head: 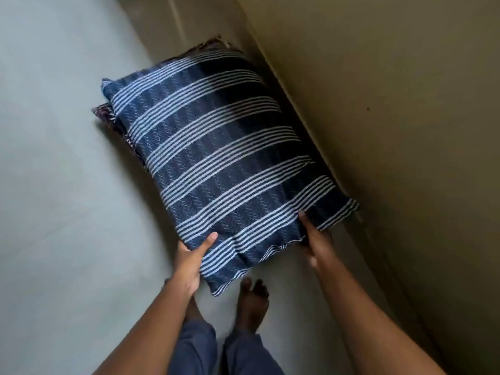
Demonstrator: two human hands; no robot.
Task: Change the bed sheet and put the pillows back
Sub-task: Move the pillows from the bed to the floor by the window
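Both hands hold the near short end of the striped pillow [216, 147]. The left hand [193, 255] grips the corner on the sheet [54, 158] side with its thumb on top, and the right hand [315, 239] pinches the edge nearer the wall [392, 104]. The pillow's long axis runs away from the person along the wall, over a darker pillow [104, 115] on the bed. Its near end looks raised, so setting it down probably means lowering it forward.

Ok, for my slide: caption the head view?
A blue striped pillow, held by left hand and right hand, over a patterned pillow on the pale sheet.
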